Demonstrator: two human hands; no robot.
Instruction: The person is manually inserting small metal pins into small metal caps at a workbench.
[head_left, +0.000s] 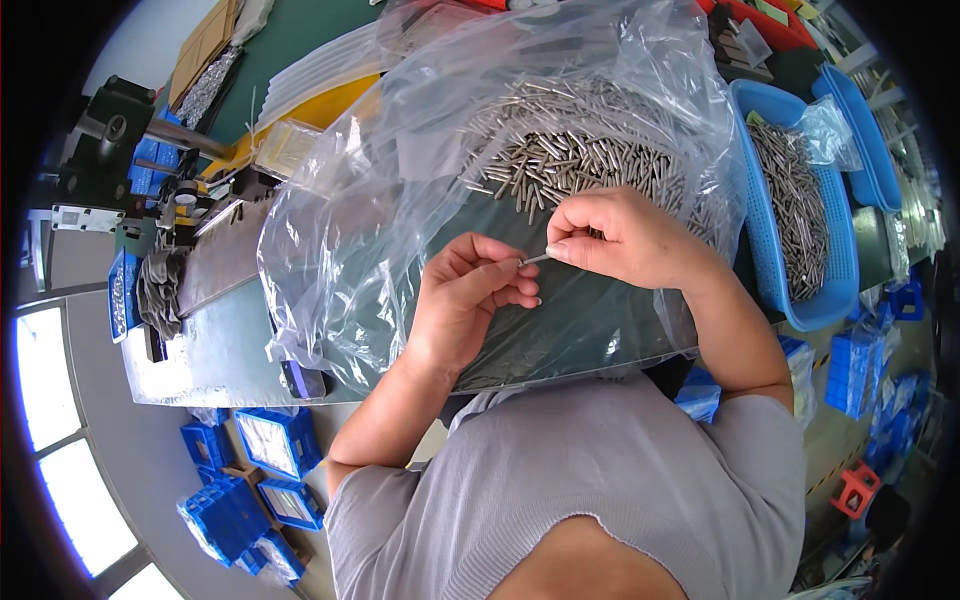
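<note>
Between my two hands is a short, thin metal pin [537, 259], held level above a clear plastic bag. My left hand [468, 292] pinches its left end between thumb and fingertips, while my right hand [618, 238] pinches the right end. Just beyond them a large heap of similar metal pins [570, 160] lies in and on the clear plastic bag [350, 250], spread over the green tabletop [225, 345]. My right hand covers part of the heap's near edge.
At the right stands a blue basket [843, 250] full of metal pins [795, 205], with another blue tray [858, 140] beyond it. A dark machine fixture [105, 140] occupies the left side. Blue crates [225, 515] sit on the floor at left, and a red stool [857, 488] at right.
</note>
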